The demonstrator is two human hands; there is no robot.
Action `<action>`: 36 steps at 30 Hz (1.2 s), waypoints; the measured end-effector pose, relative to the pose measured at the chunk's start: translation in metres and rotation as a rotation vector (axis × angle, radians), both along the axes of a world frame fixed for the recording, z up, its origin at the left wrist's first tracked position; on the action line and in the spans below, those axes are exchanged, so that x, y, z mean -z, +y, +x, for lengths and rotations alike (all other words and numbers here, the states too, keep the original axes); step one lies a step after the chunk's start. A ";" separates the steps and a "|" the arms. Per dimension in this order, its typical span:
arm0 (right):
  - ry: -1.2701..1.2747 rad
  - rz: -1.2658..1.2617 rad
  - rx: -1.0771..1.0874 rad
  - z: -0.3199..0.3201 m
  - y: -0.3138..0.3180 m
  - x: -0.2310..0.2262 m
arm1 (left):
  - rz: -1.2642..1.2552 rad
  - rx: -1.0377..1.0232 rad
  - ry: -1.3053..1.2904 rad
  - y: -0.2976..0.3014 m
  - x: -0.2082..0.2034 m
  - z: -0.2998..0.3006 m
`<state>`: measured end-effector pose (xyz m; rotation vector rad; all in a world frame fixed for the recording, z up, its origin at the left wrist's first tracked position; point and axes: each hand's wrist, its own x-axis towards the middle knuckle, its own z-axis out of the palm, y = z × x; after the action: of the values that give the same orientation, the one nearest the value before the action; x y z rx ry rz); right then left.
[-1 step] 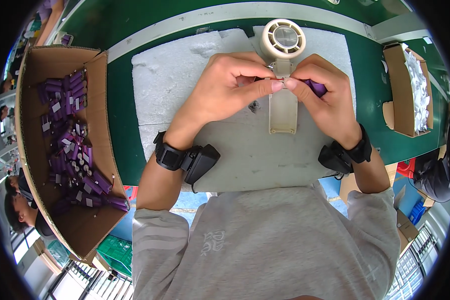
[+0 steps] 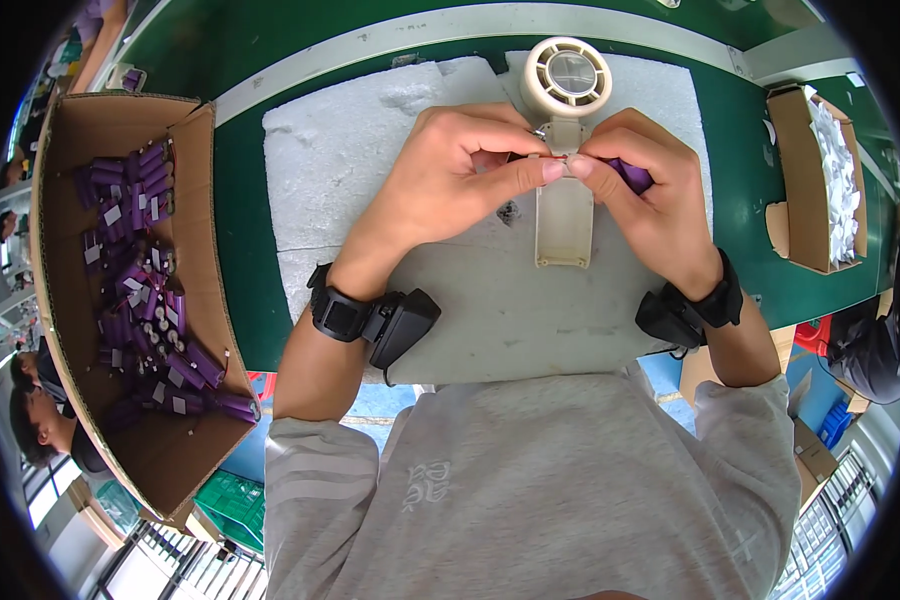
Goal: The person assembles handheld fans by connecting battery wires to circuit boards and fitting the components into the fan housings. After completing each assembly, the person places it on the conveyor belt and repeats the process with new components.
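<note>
A cream handheld fan (image 2: 564,232) lies with its round head away from me and its hollow handle open toward me. Over the top of that handle my two hands meet, fingertips nearly touching. My left hand (image 2: 455,180) is closed in a pinch on a thin red wire (image 2: 542,156). My right hand (image 2: 655,190) is closed around a purple battery (image 2: 632,176), partly hidden by its fingers. Its thumb and forefinger pinch together near the wire's end; the tiny part between them is too small to make out.
A white foam sheet (image 2: 335,130) and a grey mat (image 2: 460,330) cover part of the green table (image 2: 740,190). On the left stands a cardboard box (image 2: 195,190) of many purple batteries. A smaller cardboard box (image 2: 810,190) with white pieces is on the right. People sit farther left.
The fan's handle has shifted very slightly to the left. Both hands keep their place and their pinch.
</note>
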<state>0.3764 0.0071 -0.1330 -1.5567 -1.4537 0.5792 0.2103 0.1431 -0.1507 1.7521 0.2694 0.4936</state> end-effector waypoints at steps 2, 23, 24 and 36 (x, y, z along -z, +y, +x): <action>0.023 -0.024 0.044 -0.001 0.000 0.001 | -0.035 -0.012 0.024 -0.001 -0.002 0.000; -0.113 0.054 -0.012 0.004 0.000 -0.002 | -0.408 0.119 0.160 0.008 -0.011 -0.005; -0.118 0.045 -0.021 0.004 0.000 -0.002 | -0.438 0.127 0.161 0.008 -0.012 -0.005; -0.102 0.057 0.008 0.002 0.000 0.001 | -0.527 0.095 0.065 0.010 -0.009 -0.004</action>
<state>0.3783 0.0069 -0.1340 -1.5661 -1.5271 0.4553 0.2063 0.1533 -0.1420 1.2601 0.3270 0.2638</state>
